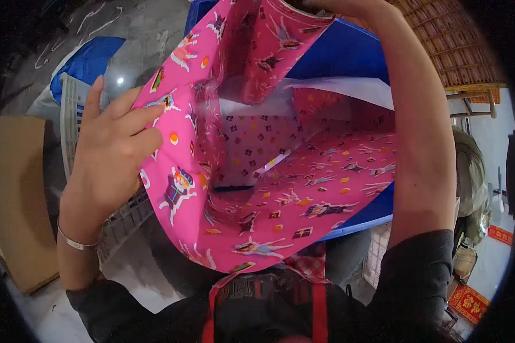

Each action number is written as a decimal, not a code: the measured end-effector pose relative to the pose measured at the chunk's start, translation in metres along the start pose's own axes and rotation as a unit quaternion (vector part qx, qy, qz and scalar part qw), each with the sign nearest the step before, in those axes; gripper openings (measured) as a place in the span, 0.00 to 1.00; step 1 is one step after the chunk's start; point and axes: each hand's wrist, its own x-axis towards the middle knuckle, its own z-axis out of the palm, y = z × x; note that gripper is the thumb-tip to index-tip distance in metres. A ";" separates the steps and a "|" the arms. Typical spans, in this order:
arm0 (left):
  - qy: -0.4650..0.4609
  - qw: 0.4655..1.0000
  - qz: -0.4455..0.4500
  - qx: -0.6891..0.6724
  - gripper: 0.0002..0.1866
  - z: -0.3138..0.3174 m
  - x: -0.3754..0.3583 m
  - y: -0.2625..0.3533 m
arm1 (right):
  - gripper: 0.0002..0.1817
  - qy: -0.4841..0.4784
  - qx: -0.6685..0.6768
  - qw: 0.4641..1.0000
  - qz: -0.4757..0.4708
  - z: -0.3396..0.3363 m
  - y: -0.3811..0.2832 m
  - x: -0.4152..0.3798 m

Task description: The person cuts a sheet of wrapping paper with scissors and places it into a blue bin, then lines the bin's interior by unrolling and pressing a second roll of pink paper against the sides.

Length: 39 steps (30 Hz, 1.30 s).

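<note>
A large pink sheet [280,211] printed with small figures and gifts spreads over a blue container [340,54] in front of me. My left hand [117,143], a bracelet on its wrist, lies against the sheet's left edge; some fingers rest on the printed face, and the thumb is hard to make out. At the top, my right hand [360,8] is at the upper end of a rolled pink part [277,48] of the same print, its fingers mostly cut off by the frame and hidden. White sheeting shows inside the folds.
Brown cardboard [23,200] stands at the far left, beside a white plastic basket [71,114] and a blue-and-white bag [88,63]. Woven wicker [440,40] is at the upper right. Red printed papers [469,303] lie at the lower right.
</note>
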 end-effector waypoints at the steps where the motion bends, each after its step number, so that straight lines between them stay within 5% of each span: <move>1: -0.010 1.000 0.001 -0.012 0.07 -0.001 0.002 0.000 | 0.23 0.002 -0.006 1.000 -0.005 0.002 0.002 0.004; 6: -0.069 0.996 0.019 -0.059 0.14 -0.016 0.001 -0.011 | 0.24 0.025 -0.026 0.999 -0.017 0.006 0.013 0.014; 10: -0.145 0.955 -0.011 -0.260 0.22 -0.063 0.023 -0.029 | 0.25 0.063 -0.047 0.996 -0.039 0.015 0.021 0.018; 12: -0.069 0.943 0.025 -0.325 0.22 -0.075 0.055 -0.044 | 0.25 0.061 -0.050 0.996 -0.035 0.015 0.022 0.020; 13: -0.085 0.939 -0.045 -0.329 0.23 -0.068 0.081 -0.045 | 0.25 0.055 -0.051 0.997 -0.027 0.015 0.020 0.018; 16: 0.175 0.972 -0.044 -0.153 0.18 -0.030 0.147 -0.026 | 0.23 0.048 -0.045 0.998 -0.014 0.016 0.012 0.011; 18: 0.244 0.963 -0.051 -0.100 0.15 -0.017 0.174 -0.028 | 0.23 0.041 -0.034 0.998 -0.021 0.017 0.010 0.013; 25: 0.003 0.975 -0.222 0.034 0.12 0.030 0.220 -0.090 | 0.20 0.001 -0.045 0.998 0.038 0.009 0.005 0.007; 31: 0.009 0.980 -0.179 0.086 0.11 0.039 0.200 -0.121 | 0.19 -0.018 -0.047 0.999 0.008 0.012 0.034 0.011; 36: -0.048 0.976 -0.207 0.056 0.11 0.041 0.183 -0.132 | 0.13 -0.204 0.154 0.935 0.245 0.005 0.063 -0.001; 39: -0.029 0.977 -0.204 0.059 0.11 0.045 0.178 -0.138 | 0.14 -0.198 0.107 0.934 0.277 -0.009 0.072 -0.008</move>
